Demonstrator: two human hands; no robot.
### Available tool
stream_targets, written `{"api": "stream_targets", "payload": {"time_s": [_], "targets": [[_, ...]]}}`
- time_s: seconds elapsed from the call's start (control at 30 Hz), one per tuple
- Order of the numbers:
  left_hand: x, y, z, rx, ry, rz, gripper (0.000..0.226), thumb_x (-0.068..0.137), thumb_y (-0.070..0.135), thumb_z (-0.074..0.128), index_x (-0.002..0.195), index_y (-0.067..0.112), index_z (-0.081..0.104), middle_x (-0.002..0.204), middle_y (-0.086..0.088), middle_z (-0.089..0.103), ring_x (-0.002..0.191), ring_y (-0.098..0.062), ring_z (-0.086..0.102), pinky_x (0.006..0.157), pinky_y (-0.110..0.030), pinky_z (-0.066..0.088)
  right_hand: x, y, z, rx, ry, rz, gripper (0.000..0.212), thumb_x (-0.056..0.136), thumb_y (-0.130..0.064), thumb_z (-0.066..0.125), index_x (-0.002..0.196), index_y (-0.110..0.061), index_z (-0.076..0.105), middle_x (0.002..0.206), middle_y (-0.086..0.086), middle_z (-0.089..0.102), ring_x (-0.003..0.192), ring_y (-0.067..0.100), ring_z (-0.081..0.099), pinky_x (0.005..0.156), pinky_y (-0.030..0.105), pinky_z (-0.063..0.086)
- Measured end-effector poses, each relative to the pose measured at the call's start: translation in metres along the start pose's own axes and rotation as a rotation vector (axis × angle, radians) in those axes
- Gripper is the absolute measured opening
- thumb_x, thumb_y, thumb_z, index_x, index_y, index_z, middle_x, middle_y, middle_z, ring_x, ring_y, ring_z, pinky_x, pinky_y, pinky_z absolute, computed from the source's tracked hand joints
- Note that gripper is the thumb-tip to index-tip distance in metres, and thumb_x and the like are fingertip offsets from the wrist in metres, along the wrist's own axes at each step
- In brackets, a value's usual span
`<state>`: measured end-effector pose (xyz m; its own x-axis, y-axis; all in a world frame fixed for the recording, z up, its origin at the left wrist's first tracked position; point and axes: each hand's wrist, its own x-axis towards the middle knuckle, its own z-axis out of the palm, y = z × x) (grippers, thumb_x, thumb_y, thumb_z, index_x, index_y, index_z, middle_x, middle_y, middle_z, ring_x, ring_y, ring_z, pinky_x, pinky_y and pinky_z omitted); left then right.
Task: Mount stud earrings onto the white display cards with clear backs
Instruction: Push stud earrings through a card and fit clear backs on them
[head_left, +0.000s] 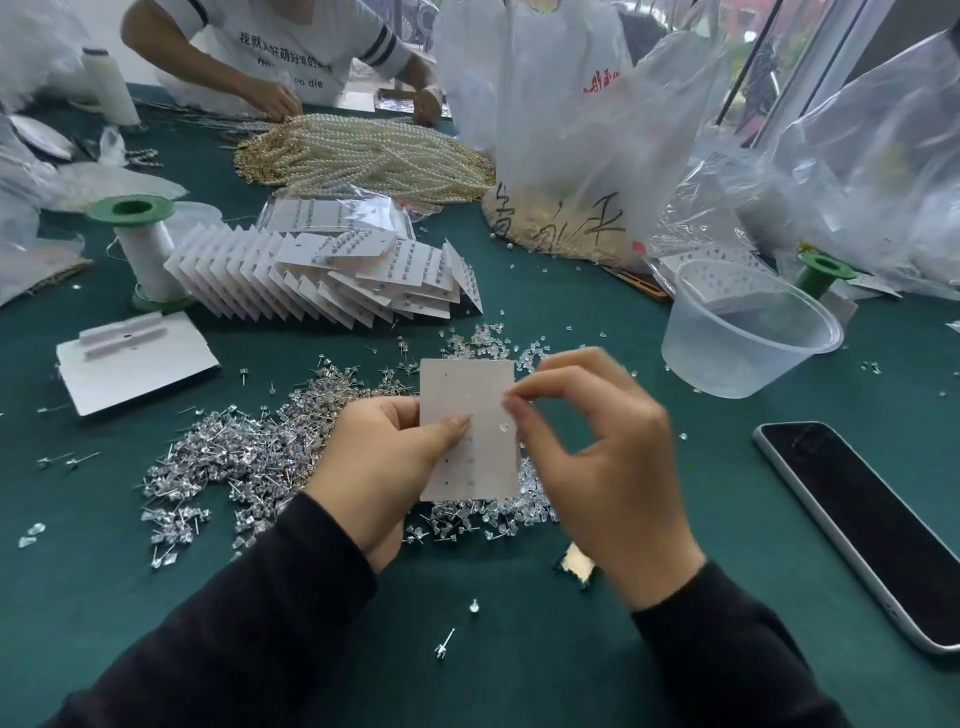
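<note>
We grip the white display card (467, 384) by its left edge in the left hand (384, 457), over stud earrings (249, 457) heaped mid-way along the bench (727, 467). Right hand (597, 457) pinches at the card's right edge; blur hides what. A clear back (503, 427) sits just below.

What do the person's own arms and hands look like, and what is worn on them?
Both arms are covered by long black sleeves. The left sleeve and the right sleeve are plain, without markings, and end at the wrists. The left hand and the right hand are bare: no gloves, and no ring or watch shows.
</note>
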<state>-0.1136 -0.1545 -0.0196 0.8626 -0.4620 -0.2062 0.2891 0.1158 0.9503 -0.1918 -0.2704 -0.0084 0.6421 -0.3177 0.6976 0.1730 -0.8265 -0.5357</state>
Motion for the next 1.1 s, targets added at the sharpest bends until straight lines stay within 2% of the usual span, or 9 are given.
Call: {"api": "stream_targets", "payload": {"time_s": [0.07,0.13,0.23,0.37,0.6,0.87,0.93,1.1], "targets": [[-0.001,0.000,0.001,-0.004,-0.004,0.007,0.015,0.081,0.000,0.061,0.069,0.008,0.066,0.059,-0.001,0.071,0.053,-0.012,0.066,0.052,-0.028,0.057,-0.003,-0.005,0.014,-0.022,-0.039,0.001,0.003,0.074,-0.001,0.070,0.072,-0.003,0.069,0.078,0.007,0.063,0.079,0.019,0.058,0.072,0.024,0.046],[-0.002,0.000,0.001,0.004,0.000,0.007,0.017,0.081,0.000,0.061,0.067,0.009,0.067,0.060,-0.001,0.071,0.054,-0.012,0.066,0.055,-0.029,0.056,-0.006,-0.003,0.018,-0.023,-0.038,0.022,0.004,0.074,0.000,0.070,0.071,-0.003,0.069,0.078,0.008,0.063,0.080,0.023,0.059,0.072,0.027,0.045],[-0.002,-0.001,0.001,0.015,0.005,0.009,0.016,0.081,-0.001,0.061,0.068,0.007,0.066,0.061,-0.002,0.071,0.056,-0.013,0.066,0.057,-0.030,0.056,-0.009,-0.001,0.019,-0.006,-0.020,0.036,0.003,0.074,-0.003,0.069,0.072,-0.005,0.070,0.079,0.005,0.063,0.081,0.021,0.058,0.074,0.025,0.045],[-0.003,-0.001,0.001,0.024,0.014,0.013,0.015,0.082,-0.001,0.061,0.069,0.006,0.066,0.060,-0.002,0.070,0.053,-0.012,0.065,0.051,-0.025,0.055,-0.011,-0.002,0.021,0.030,-0.023,0.053,0.003,0.074,-0.004,0.069,0.072,-0.006,0.070,0.080,0.001,0.063,0.083,0.020,0.058,0.075,0.026,0.046],[-0.005,-0.001,0.003,0.083,0.052,0.069,0.017,0.080,0.000,0.064,0.067,0.010,0.066,0.062,-0.002,0.069,0.055,-0.013,0.064,0.051,-0.023,0.053,-0.015,-0.001,0.026,0.015,0.036,0.038,0.005,0.073,-0.001,0.070,0.072,-0.006,0.070,0.079,0.002,0.063,0.084,0.021,0.058,0.077,0.022,0.044],[-0.006,0.004,0.002,0.064,0.018,0.069,0.031,0.079,-0.005,0.061,0.054,0.011,0.067,0.052,0.001,0.068,0.048,-0.009,0.062,0.045,-0.020,0.051,-0.017,0.001,0.029,0.023,0.059,0.020,0.007,0.074,0.002,0.069,0.071,-0.004,0.070,0.075,0.005,0.064,0.082,0.022,0.057,0.076,0.021,0.044],[-0.006,0.005,0.002,0.064,0.027,0.063,0.034,0.079,-0.005,0.060,0.050,0.011,0.066,0.052,0.000,0.067,0.048,-0.010,0.062,0.045,-0.020,0.051,-0.018,0.000,0.029,0.021,0.069,0.001,0.006,0.074,0.001,0.069,0.072,-0.004,0.070,0.076,0.006,0.064,0.081,0.023,0.057,0.076,0.023,0.045],[-0.006,0.005,0.002,0.087,0.034,0.080,0.027,0.080,-0.001,0.060,0.056,0.008,0.066,0.055,-0.004,0.065,0.051,-0.018,0.059,0.049,-0.025,0.049,-0.019,0.001,0.030,-0.008,0.092,-0.020,0.004,0.076,0.001,0.068,0.073,-0.002,0.070,0.078,0.009,0.065,0.082,0.026,0.059,0.075,0.029,0.048]]}}
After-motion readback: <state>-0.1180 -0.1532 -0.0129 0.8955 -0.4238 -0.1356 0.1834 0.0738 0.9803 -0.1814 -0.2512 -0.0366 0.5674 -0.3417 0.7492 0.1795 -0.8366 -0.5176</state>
